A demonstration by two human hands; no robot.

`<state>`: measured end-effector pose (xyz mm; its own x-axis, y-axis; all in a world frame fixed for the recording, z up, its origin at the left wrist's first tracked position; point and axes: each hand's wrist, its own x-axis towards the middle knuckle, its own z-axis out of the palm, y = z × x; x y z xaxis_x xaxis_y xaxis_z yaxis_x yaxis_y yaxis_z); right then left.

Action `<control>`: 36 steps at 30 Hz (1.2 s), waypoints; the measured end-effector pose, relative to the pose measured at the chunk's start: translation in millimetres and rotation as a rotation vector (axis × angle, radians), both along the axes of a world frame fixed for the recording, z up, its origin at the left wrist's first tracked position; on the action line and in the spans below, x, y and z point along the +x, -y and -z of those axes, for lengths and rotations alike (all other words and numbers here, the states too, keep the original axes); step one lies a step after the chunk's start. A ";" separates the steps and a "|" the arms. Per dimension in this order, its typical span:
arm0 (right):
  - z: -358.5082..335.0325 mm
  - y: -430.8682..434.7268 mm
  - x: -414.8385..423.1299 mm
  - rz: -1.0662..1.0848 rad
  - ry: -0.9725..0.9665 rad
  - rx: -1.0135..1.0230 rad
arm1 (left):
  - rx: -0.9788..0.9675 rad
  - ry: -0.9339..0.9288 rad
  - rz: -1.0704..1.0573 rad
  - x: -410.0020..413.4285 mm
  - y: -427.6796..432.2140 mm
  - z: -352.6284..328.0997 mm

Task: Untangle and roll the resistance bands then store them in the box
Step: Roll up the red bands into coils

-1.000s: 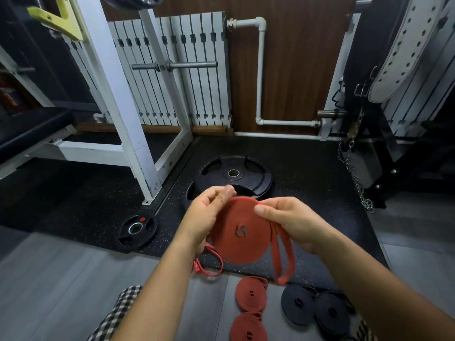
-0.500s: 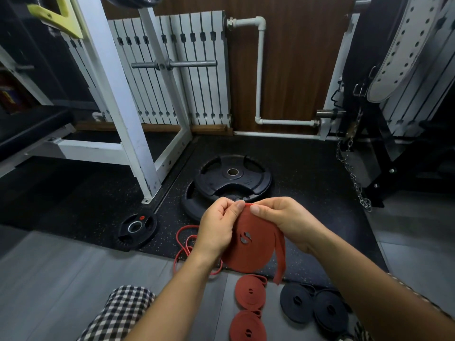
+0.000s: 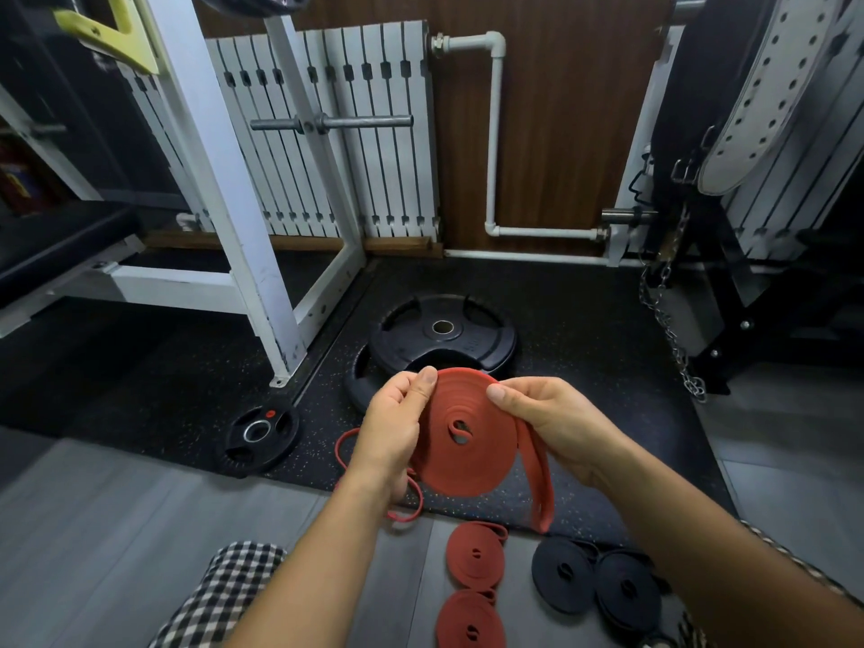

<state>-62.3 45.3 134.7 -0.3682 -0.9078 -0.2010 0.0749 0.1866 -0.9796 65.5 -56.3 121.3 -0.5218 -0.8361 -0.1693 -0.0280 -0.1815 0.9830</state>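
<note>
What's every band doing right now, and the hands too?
Big red band: coiled, held up, tail hanging loose.
Left hand: grips the coil's left edge.
Right hand: grips the coil's right edge.
Two red rolls: rolled, lying on the floor.
Two black rolls: rolled, lying on the floor.
Thin red band: unrolled, loose on the floor.

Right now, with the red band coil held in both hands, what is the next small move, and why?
Probably wrap the hanging tail around the flat red rubber band coil. The left hand and right hand pinch the coil's rim, but that doubled tail hangs free below the right hand, so the roll looks unfinished.
</note>
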 end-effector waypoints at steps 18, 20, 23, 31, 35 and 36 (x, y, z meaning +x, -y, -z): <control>-10.6 -11.8 -17.2 -0.221 -0.163 0.215 | -0.202 0.088 0.204 12.5 8.0 -3.3; -10.1 -11.9 -17.5 -0.190 -0.182 0.194 | -0.166 0.060 0.189 12.7 7.0 -4.0; -6.6 -11.1 -12.7 -0.113 -0.179 0.134 | -0.126 0.033 0.153 12.0 7.1 -4.3; 1.4 -13.6 -7.2 -0.102 -0.076 0.108 | -0.140 -0.008 0.055 10.6 10.2 -6.1; 8.6 -14.7 -5.7 -0.103 -0.071 0.106 | -0.176 -0.020 -0.055 11.1 16.0 -7.8; 10.0 -15.1 -6.6 -0.097 -0.038 0.100 | -0.185 -0.017 -0.062 11.8 17.4 -8.7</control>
<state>-68.9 60.3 124.8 -0.2887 -0.9156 -0.2800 0.0150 0.2880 -0.9575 77.2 -73.6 130.0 -0.4701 -0.8826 -0.0009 -0.0053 0.0018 1.0000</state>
